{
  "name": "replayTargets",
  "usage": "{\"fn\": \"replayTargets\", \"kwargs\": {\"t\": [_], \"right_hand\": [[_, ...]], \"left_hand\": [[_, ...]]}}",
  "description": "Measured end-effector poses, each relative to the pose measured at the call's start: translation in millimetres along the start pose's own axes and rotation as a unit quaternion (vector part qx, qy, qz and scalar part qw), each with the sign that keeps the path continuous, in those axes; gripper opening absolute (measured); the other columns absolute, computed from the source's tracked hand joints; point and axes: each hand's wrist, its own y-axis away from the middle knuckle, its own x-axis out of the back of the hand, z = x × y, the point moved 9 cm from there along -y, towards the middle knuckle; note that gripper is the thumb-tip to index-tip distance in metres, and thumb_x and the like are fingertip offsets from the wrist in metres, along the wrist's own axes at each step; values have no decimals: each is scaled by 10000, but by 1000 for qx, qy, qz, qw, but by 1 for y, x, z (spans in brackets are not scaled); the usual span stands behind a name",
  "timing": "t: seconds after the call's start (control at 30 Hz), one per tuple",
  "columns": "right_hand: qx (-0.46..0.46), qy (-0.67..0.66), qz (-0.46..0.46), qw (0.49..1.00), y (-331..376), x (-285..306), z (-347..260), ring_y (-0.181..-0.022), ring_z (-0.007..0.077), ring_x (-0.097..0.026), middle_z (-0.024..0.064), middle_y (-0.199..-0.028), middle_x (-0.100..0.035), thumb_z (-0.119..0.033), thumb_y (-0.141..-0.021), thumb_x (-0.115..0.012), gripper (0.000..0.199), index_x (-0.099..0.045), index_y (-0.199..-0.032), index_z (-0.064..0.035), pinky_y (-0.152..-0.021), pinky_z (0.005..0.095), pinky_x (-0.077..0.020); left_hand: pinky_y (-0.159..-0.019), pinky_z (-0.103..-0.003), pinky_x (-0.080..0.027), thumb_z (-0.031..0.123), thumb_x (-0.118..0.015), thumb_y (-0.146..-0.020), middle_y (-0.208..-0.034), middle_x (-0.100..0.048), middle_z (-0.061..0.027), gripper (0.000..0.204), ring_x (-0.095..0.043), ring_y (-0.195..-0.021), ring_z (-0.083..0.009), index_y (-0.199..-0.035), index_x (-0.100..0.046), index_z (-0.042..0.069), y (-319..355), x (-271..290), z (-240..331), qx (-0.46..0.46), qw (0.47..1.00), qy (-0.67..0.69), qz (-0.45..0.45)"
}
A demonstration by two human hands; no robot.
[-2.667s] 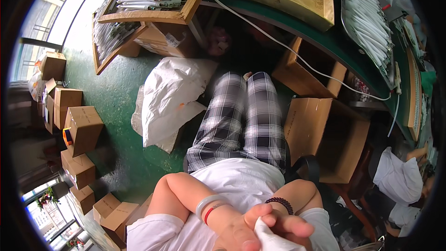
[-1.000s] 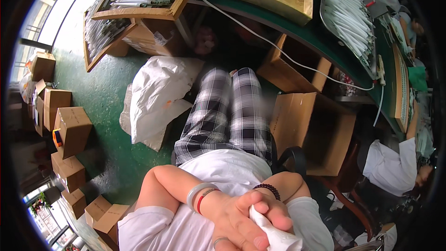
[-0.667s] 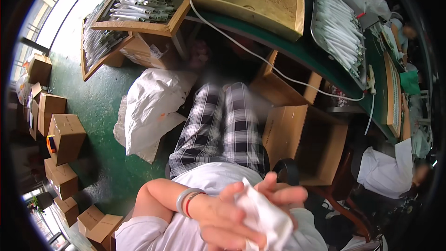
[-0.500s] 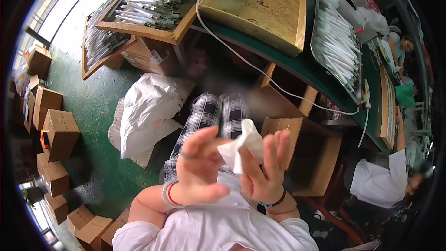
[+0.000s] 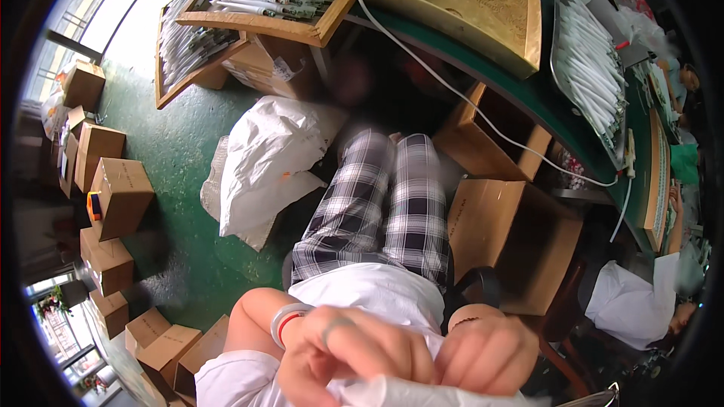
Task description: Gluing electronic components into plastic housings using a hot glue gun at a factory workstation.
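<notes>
Now the hands are sitting low and close to the camera again, at the bottom edge of the view, where half a second ago they were raised in front of the lap with fingers spread around the white cloth. The left hand (image 5: 354, 350) and the right hand (image 5: 486, 350) are pressing together, both closing on the white cloth (image 5: 422, 393), which is bunching beneath the fingers and running off the lower edge. A ring is showing on one left finger, bands on the left wrist and a dark bracelet on the right.

The person is sitting with checked trousers (image 5: 377, 211) extending toward the green table (image 5: 562, 117). A wooden tray (image 5: 460, 4) is resting on the table, with a white cable (image 5: 483, 117) running across its edge. A white bag (image 5: 264, 162) is lying on the green floor (image 5: 181, 181) beside the legs.

Judging from the shift, the cloth is being drawn back toward the body, so handling is continuing in the lap rather than on the table.
</notes>
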Motion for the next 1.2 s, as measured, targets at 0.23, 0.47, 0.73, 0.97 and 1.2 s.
{"fn": "replayTargets", "kwargs": {"t": [0.23,0.47,0.73,0.97,1.2], "right_hand": [[191,528,493,665,5,-27,-3,-595,146,-367,-13,-634,-318,-197,-740,-587,212,-425,-616,-141,-601,329,-328],[220,463,393,763,6,-17,-18,-667,148,-370,-3,-722,-321,-233,-832,-510,146,-455,-747,-128,-675,343,-322],[175,391,297,853,37,-4,-36,-853,175,-425,7,-881,-432,-209,-770,-667,231,-595,-983,-155,-741,389,-368],[123,420,294,850,33,-3,-32,-864,153,-404,-13,-930,-397,-224,-762,-690,315,-544,-1037,-186,-761,358,-365],[102,434,327,833,30,-1,-27,-834,144,-401,-10,-916,-375,-231,-764,-688,307,-531,-1024,-183,-721,336,-372]], "left_hand": [[-662,-264,-428,22,-604,-789,-760,-572,-69,233,-537,-740,-125,-1007,-543,-31,32,0,-65,465,867,157,89],[-750,-326,-412,243,-776,-658,-909,-535,-140,506,-509,-837,-208,-1007,-608,-83,4,-2,-52,215,974,38,-56],[-722,-309,-423,110,-761,-683,-901,-526,-142,351,-523,-750,-203,-949,-626,-74,6,-2,-48,152,977,144,43],[-540,-275,-359,36,-740,-687,-815,-497,-121,238,-461,-658,-173,-855,-619,-82,-17,-14,-29,104,987,35,-117],[-589,-301,-373,104,-746,-687,-797,-534,-131,247,-479,-663,-202,-826,-621,-58,-17,-18,-26,74,992,-5,-102]]}}
